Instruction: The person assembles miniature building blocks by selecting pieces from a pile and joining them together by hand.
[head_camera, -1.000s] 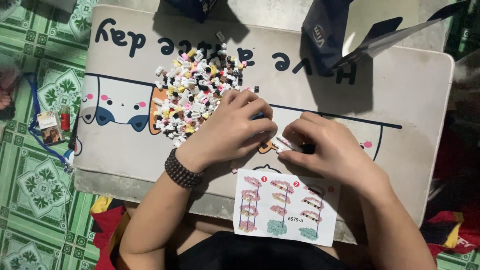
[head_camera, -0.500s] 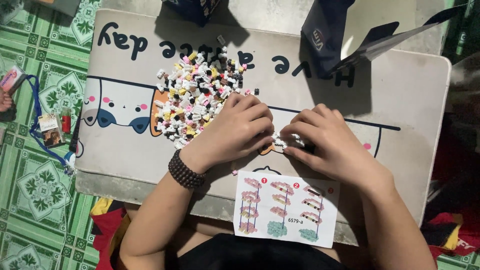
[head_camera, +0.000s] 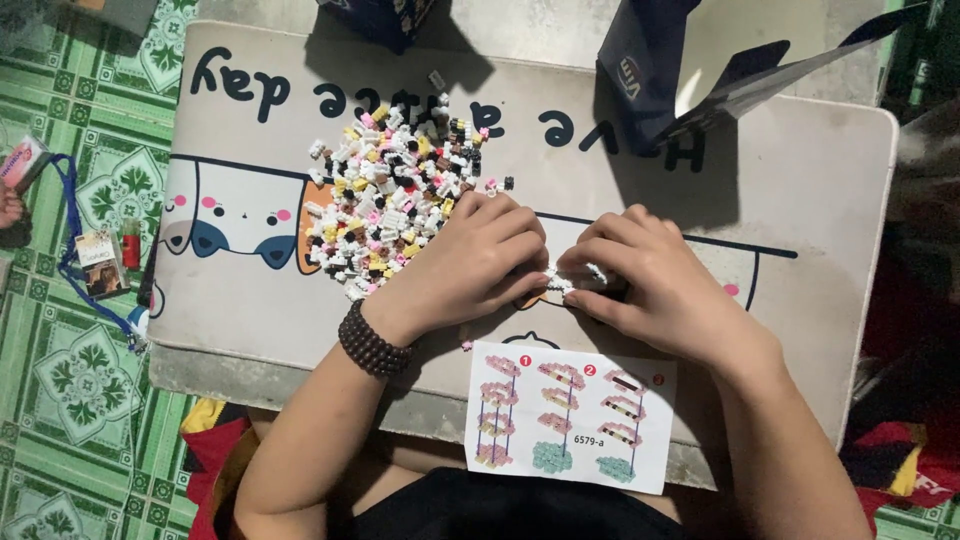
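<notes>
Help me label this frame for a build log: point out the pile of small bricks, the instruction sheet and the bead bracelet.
pile of small bricks (head_camera: 395, 205), head view, middle of the heap.
instruction sheet (head_camera: 570, 415), head view, centre of the paper.
bead bracelet (head_camera: 372, 343), head view, beads on the left wrist.

Brick pile (head_camera: 395, 205) left of hands, instruction sheet (head_camera: 568, 415) nearer the person

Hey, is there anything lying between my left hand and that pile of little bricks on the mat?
Nothing visible: the left hand sits at the edge of the brick pile, with only stray bricks on the mat there.
</notes>
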